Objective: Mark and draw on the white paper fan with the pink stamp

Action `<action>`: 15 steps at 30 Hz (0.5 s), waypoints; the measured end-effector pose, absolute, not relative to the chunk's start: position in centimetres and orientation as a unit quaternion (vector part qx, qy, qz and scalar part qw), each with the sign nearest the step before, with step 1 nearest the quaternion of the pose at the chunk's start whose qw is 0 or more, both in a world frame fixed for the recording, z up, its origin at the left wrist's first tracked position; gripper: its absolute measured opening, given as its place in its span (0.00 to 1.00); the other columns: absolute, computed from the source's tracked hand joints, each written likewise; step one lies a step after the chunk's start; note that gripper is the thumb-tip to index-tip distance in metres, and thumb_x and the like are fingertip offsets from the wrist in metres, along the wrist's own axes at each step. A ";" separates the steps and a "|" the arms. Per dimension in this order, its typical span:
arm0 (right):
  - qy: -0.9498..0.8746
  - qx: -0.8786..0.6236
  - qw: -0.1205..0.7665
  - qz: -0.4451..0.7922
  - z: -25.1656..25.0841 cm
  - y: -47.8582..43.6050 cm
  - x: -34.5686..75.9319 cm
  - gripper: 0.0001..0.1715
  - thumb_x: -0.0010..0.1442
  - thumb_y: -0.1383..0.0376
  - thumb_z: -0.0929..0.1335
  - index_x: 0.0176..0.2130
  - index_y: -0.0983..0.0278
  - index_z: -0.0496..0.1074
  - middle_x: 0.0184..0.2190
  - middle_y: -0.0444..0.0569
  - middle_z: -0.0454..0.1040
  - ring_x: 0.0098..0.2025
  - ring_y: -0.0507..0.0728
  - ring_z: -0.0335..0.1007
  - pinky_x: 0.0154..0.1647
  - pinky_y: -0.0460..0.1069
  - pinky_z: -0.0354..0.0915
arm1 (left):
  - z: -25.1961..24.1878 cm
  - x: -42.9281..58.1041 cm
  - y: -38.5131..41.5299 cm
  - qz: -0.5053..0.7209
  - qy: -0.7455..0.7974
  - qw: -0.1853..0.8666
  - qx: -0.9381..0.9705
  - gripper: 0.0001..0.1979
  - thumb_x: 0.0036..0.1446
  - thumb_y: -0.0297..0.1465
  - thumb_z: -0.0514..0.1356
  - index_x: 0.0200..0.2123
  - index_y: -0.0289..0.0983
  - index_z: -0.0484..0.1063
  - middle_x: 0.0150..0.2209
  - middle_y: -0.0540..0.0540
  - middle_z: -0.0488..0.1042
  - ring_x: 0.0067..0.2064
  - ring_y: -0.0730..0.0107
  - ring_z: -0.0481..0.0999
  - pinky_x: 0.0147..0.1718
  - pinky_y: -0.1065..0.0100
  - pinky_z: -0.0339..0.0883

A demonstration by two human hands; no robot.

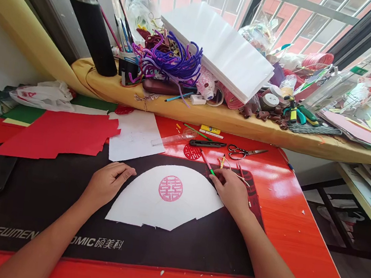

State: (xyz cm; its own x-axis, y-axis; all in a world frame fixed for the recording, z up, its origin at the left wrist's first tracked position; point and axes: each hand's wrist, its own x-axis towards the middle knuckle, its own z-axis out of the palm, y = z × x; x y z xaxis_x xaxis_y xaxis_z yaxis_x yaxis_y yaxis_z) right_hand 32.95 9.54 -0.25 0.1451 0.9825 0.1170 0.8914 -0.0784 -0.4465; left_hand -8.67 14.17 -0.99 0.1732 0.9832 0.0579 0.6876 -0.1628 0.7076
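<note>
- Right hand (231, 190): mine, fingertips pinching the green end of a slim pink pencil (206, 161), above the fan's right shoulder. Slip risk: a loose pinch could let it drop and mark the white.
- Left hand (108, 181): thumb pressed to curled fingers, nothing seen between them; just beside the fan's left curve, contact not certain.
- White paper fan (139, 201): one, flat between my hands, arc towards the bench's far edge, notched side towards the near edge; round pink motif (171, 188) at its upper middle. Unpinned, as far as I see; a dragging wrist could shift or crease it.
- Black mat (43, 202): one, lettered, under the fan, short of the bench (297, 226)'s right edge.
- Towards the far edge: red cut-out (192, 152), black cutter (207, 144), scissors (245, 153). Careless reaching could nick a finger; whether the cutter's blade is out, I cannot tell.
- Towards the far left corner: white sheet (134, 134), red sheet (66, 134) partly over the mat.
- Beyond the far edge: cloth-covered sill (122, 96), white stack (219, 41) atop clutter; a knock might topple it benchward.
</note>
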 end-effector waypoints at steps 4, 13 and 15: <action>-0.634 -0.744 0.192 0.091 -0.4 9.8 32.7 0.12 0.72 0.56 0.70 0.47 0.58 0.82 0.39 0.50 0.85 0.40 0.63 0.82 0.37 0.53 0.68 | -1.0 -8.7 14.1 0.266 0.584 0.281 0.713 0.27 0.69 0.56 0.55 0.36 0.46 0.86 0.41 0.47 0.86 0.45 0.56 0.83 0.49 0.62 0.75; -0.636 -0.741 0.200 0.073 -0.7 9.6 32.4 0.10 0.73 0.59 0.69 0.47 0.59 0.81 0.40 0.50 0.85 0.40 0.62 0.82 0.36 0.52 0.65 | -1.0 -8.6 14.0 0.267 0.593 0.278 0.707 0.28 0.69 0.58 0.54 0.36 0.46 0.86 0.41 0.47 0.87 0.45 0.55 0.83 0.49 0.61 0.75; -0.632 -0.746 0.196 0.074 -0.7 9.6 32.3 0.09 0.73 0.60 0.69 0.47 0.59 0.80 0.40 0.50 0.85 0.40 0.62 0.82 0.36 0.52 0.64 | -0.9 -8.6 14.1 0.263 0.596 0.276 0.707 0.28 0.68 0.58 0.54 0.36 0.46 0.86 0.41 0.47 0.87 0.45 0.55 0.83 0.49 0.61 0.75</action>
State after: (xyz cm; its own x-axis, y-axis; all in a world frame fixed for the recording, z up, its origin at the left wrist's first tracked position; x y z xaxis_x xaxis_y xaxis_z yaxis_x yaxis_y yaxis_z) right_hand 32.25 9.60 -0.66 0.1910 0.9721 0.1364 0.9137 -0.1253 -0.3866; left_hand -8.64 14.08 -0.89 0.1515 0.9875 0.0435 0.6964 -0.1378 0.7043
